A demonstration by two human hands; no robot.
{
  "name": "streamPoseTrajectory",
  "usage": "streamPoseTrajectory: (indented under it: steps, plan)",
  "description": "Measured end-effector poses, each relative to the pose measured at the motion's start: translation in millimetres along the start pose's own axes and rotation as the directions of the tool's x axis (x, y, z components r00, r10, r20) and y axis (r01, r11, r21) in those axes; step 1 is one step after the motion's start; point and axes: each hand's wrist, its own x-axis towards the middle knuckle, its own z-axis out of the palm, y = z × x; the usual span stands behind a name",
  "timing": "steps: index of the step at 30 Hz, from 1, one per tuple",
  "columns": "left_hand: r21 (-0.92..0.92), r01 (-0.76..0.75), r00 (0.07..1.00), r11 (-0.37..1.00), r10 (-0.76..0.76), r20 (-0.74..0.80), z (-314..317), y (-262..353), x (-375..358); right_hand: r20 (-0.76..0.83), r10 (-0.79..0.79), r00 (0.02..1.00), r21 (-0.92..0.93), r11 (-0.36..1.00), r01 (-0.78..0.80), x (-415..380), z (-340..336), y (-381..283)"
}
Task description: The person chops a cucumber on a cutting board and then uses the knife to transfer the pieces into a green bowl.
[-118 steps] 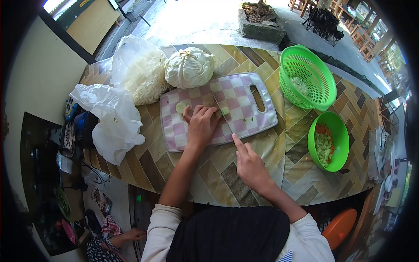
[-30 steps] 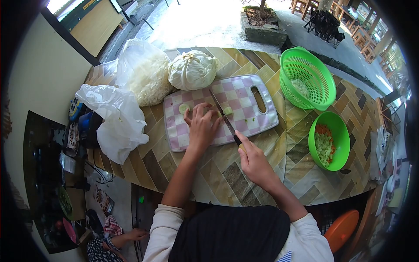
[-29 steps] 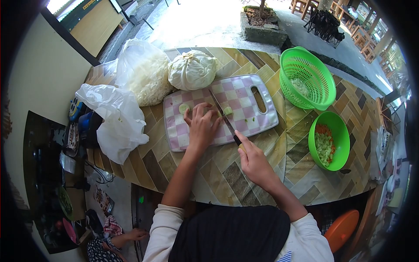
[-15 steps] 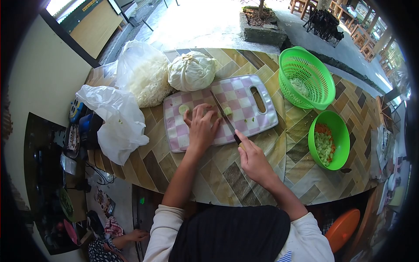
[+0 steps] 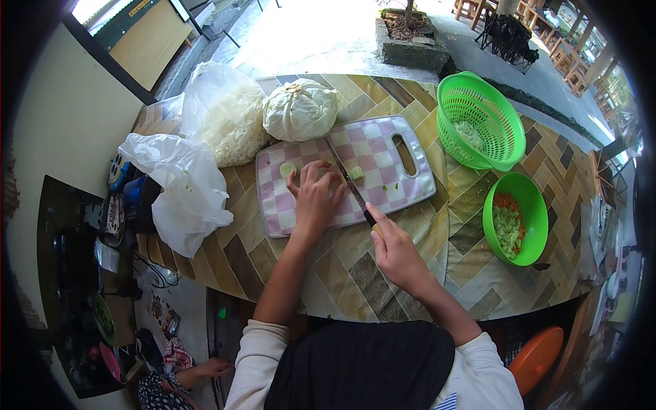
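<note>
My right hand (image 5: pixel 400 256) is closed around the dark handle of a knife (image 5: pixel 349 176), whose blade slants across the pink-and-white checkered cutting board (image 5: pixel 383 140). Just left of the blade, my left hand (image 5: pixel 316 201) presses its curled fingertips down on the board; whatever lies beneath them is mostly hidden. A small pale green vegetable piece (image 5: pixel 356 173) sits right of the blade, close to it. Another pale round slice (image 5: pixel 288 169) lies on the board left of my left hand's fingers.
A cabbage (image 5: pixel 301 111) and a bag of pale shreds (image 5: pixel 234 130) stand behind the board. Left is a crumpled plastic bag (image 5: pixel 184 198). Right are a green colander (image 5: pixel 502 113) and a green bowl (image 5: pixel 536 236) of diced vegetables. Another person's hand (image 5: pixel 215 367) shows lower left.
The knife has shifted slightly up and left along the board, with my right hand moving a little with it. My left hand stays in place.
</note>
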Motion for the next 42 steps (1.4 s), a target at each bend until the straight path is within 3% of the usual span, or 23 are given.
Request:
streamPoseTrajectory:
  steps: [13,31,37,42]
  plan:
    - [0.009,-0.004,1.0,1.0,0.004,0.007,0.0,-0.2,-0.5,0.037,0.057,0.998,-0.145,0.988,-0.051,-1.6,4.9,-4.1]
    - [0.028,-0.014,1.0,1.0,0.013,0.02,-5.2,2.9,0.4,0.07,0.098,0.993,-0.172,0.981,-0.085,3.6,13.3,5.3]
    - [0.018,-0.007,1.0,1.0,0.008,-0.007,-0.7,1.5,-1.4,0.003,-0.008,1.0,-0.022,1.0,0.008,-0.8,4.5,14.0]
    - [0.016,0.006,1.0,1.0,-0.006,-0.004,1.9,0.3,-1.4,0.058,0.096,0.994,0.082,0.992,-0.101,-10.6,-15.7,3.8]
